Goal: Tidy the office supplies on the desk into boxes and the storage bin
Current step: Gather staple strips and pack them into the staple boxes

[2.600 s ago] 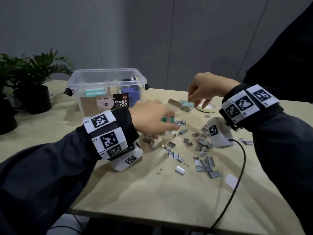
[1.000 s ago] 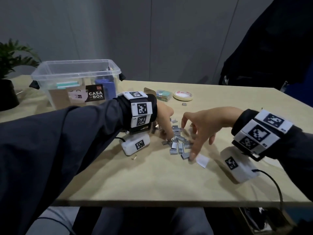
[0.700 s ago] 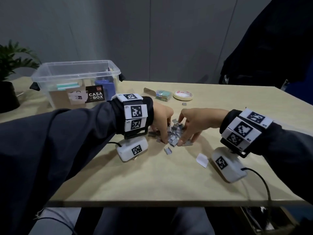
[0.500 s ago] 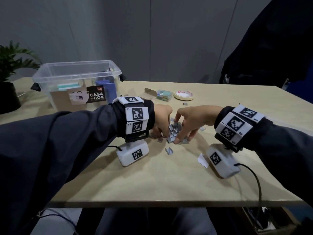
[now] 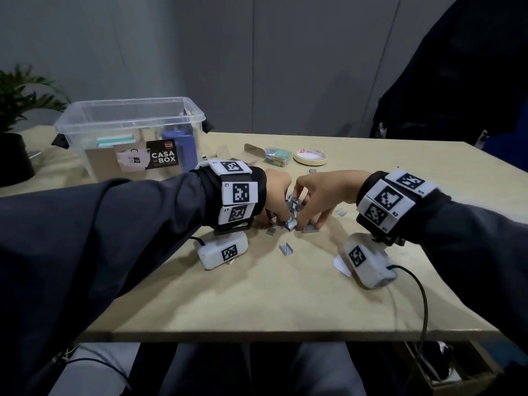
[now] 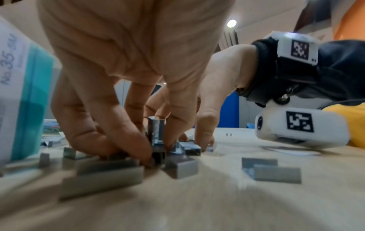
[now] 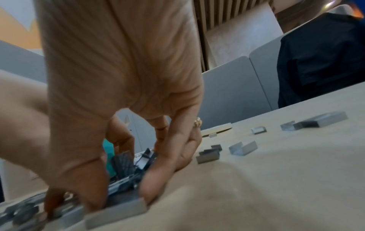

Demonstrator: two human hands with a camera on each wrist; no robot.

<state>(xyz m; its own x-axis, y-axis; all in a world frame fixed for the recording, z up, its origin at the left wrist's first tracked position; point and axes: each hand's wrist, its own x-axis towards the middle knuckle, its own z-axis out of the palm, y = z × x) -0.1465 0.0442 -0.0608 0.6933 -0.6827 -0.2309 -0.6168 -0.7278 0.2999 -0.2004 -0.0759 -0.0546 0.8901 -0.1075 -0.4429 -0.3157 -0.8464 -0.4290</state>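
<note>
Both hands have drawn together since the earlier views, where the staple strips lay scattered wide across the desk; now the left hand and right hand face each other with the heap of staple strips squeezed between them. Left fingers curl down onto the strips from the near-left side, and right fingers curl in from the opposite side, so each hand is clamped against the same pile rather than holding a strip alone.

The pile sits directly between the two palms, touching both, so neither hand is nearer. Its strips point every way, some on end, so there is no single long axis to grip along. A lift would probably need both hands to scoop inward and up together.

Stray strips lie outside the grip: one loose strip toward the near edge and several to the right. The teal staple box stands just left of the left hand, probably where the pile belongs. The storage bin stands farther back on the left, well apart from the pile.
</note>
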